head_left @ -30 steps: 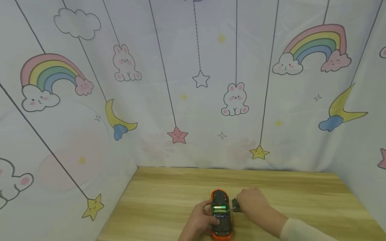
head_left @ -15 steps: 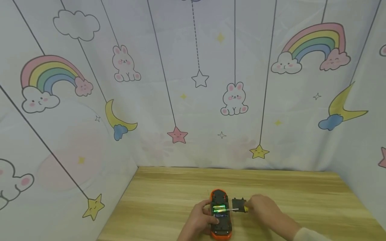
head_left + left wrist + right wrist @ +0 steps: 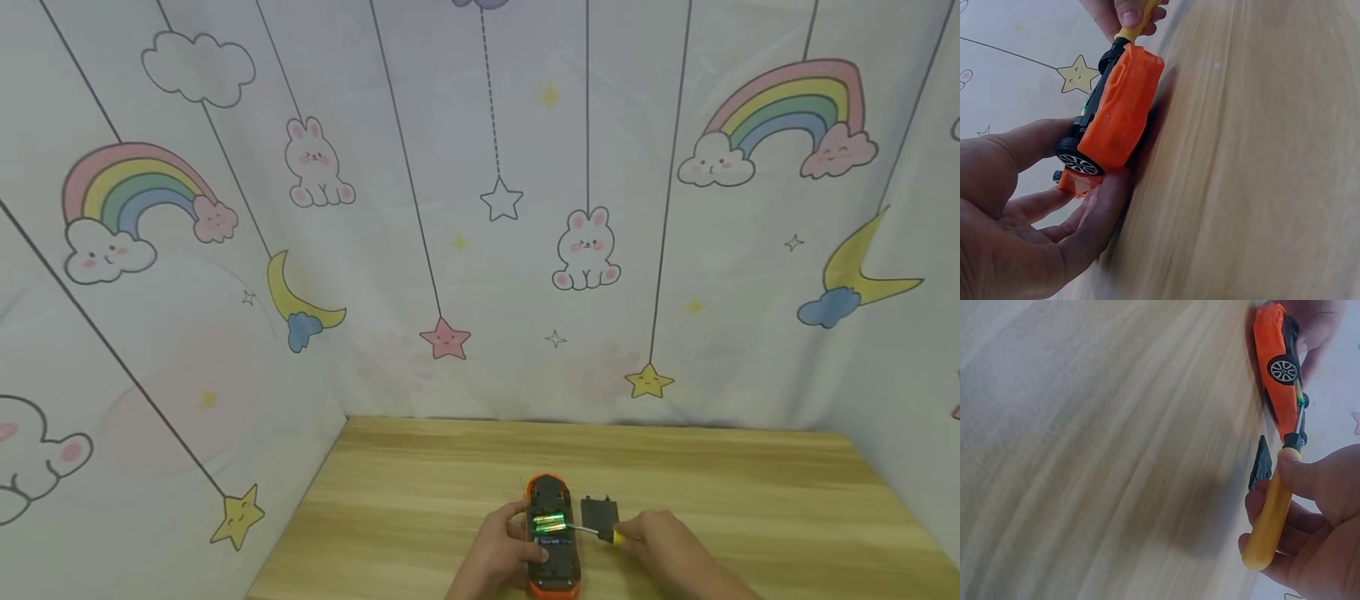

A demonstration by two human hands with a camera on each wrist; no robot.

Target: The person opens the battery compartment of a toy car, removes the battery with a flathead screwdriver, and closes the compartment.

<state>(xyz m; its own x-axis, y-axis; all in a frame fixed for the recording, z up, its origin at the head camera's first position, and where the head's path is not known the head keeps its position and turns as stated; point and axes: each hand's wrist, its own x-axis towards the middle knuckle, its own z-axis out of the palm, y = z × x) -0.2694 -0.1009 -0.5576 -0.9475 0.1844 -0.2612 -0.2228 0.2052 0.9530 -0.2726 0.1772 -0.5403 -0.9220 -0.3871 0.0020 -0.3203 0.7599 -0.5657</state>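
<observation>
An orange toy car (image 3: 553,571) lies upside down on the table, its black underside facing up and its battery compartment uncovered. Inside sit green batteries (image 3: 550,523) and one dark blue battery. My left hand (image 3: 495,550) grips the car from its left side, thumb on the underside. In my right hand (image 3: 667,546) is a screwdriver with a yellow handle (image 3: 1267,528), pinched between thumb and fingers. Its metal shaft points left, the tip at the edge of the green batteries. A black battery cover (image 3: 600,514) lies just right of the car, partly beneath the shaft.
The wood-grain table (image 3: 420,475) extends around the car and cover. Behind it and along both sides hangs a pale cloth (image 3: 495,275) printed with rabbits, stars and rainbows. A thin antenna wire rises beside the car's far left corner.
My right hand has drawn back to the right and nearer, uncovering the battery cover and the yellow handle. The left hand keeps its hold on the car.
</observation>
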